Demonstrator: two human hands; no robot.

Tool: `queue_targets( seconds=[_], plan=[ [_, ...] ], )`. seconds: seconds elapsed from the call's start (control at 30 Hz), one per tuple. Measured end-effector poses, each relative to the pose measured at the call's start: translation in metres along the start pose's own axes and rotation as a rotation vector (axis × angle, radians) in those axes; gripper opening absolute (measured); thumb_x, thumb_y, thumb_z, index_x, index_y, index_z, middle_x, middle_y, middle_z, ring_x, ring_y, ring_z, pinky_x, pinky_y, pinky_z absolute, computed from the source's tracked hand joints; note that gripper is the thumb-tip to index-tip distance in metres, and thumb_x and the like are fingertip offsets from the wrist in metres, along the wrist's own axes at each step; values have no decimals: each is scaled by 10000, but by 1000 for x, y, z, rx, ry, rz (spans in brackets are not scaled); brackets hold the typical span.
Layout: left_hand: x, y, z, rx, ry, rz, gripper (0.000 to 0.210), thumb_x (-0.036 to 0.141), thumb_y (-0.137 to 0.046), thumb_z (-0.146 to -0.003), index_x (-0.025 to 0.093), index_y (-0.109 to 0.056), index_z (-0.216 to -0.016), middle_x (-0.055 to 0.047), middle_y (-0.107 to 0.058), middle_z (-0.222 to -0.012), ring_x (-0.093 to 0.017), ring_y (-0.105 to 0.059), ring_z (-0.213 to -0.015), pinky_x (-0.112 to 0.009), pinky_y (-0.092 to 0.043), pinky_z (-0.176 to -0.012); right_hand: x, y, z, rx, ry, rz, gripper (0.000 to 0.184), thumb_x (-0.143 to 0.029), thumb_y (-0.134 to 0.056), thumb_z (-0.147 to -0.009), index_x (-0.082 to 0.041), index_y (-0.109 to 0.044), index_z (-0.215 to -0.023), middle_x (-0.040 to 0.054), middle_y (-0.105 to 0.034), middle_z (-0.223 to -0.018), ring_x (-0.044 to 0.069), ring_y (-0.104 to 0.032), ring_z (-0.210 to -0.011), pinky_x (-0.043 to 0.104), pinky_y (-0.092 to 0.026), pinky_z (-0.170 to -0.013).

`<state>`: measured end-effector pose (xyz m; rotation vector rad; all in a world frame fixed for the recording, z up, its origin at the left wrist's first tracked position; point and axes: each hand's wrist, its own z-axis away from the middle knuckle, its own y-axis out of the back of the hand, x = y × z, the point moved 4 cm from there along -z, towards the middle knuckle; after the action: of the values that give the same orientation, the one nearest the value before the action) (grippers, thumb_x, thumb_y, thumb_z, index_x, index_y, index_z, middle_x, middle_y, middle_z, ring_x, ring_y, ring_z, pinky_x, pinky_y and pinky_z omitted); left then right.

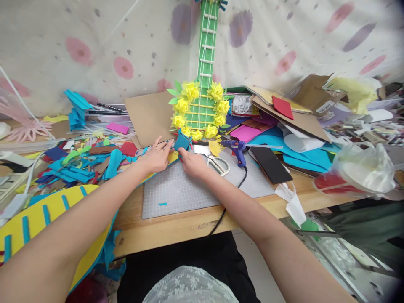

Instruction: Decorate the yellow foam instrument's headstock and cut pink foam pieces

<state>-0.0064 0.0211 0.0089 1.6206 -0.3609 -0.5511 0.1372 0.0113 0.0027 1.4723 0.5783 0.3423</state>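
A yellow and blue craft guitar (pixel 57 212) lies slanting across the left, with blue strips on its rounded body. Its narrow neck runs under my left forearm up to a dark blue head end (pixel 182 142). My left hand (pixel 158 156) lies over the neck just left of this end, fingers stretched out. From the right, my right hand (pixel 193 163) has its fingers closed at the lower edge of the blue end; the fingertips are partly hidden. White-handled scissors (pixel 217 164) and a purple glue gun (pixel 237 151) lie right of my right hand.
A green craft guitar with yellow paper flowers (pixel 205 84) leans upright behind my hands. A grey cutting mat (pixel 176 193) lies below them. Paper scraps (pixel 75 168) cover the left side. A black phone (pixel 270 163), stacked paper and a bagged red cup (pixel 334 181) stand right.
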Motion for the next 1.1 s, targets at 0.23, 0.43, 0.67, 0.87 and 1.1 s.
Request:
queue_targets(
  seconds=[0.23,0.43,0.67,0.87,1.1],
  plan=[
    [4,4,-1,35,-30,-68,715,192,-351,-765,-46,-169,-1414,-226,-431,-1370,-250,-378,-1296,-443,42,-1132,2,0,-3,17,16,10,391,-170,-282,-877,-196,-345,-1263,97,-593,-1236,250,-633,-947,344,-474,-719],
    [5,5,0,35,-36,-82,699,195,-361,-777,-20,-186,-1419,-211,-431,-1376,-247,-390,-1284,-454,23,-1135,6,1,-5,15,30,-8,404,-208,-295,-893,-205,-306,-1296,104,-600,-1226,253,-617,-1007,353,-469,-745],
    [4,6,-2,-16,-31,-94,718,197,-364,-764,1,-171,-1427,-181,-444,-1380,-250,-373,-1294,-469,27,-1135,6,1,-12,10,32,24,349,-213,-307,-895,-199,-353,-1241,118,-626,-1173,266,-641,-937,357,-472,-714],
    [3,3,-2,-8,-30,-104,711,205,-363,-766,-11,-189,-1421,-188,-453,-1367,-249,-378,-1287,-465,22,-1136,6,-2,-13,43,54,29,341,-204,-319,-883,-195,-374,-1219,94,-637,-1158,268,-649,-890,357,-478,-672],
    [6,4,-1,11,-16,-108,695,198,-365,-770,-34,-216,-1408,-209,-513,-1292,-260,-390,-1278,-476,-2,-1134,4,0,-12,48,56,25,348,-188,-324,-875,-200,-389,-1217,87,-622,-1195,252,-639,-924,337,-478,-679]
  ],
)
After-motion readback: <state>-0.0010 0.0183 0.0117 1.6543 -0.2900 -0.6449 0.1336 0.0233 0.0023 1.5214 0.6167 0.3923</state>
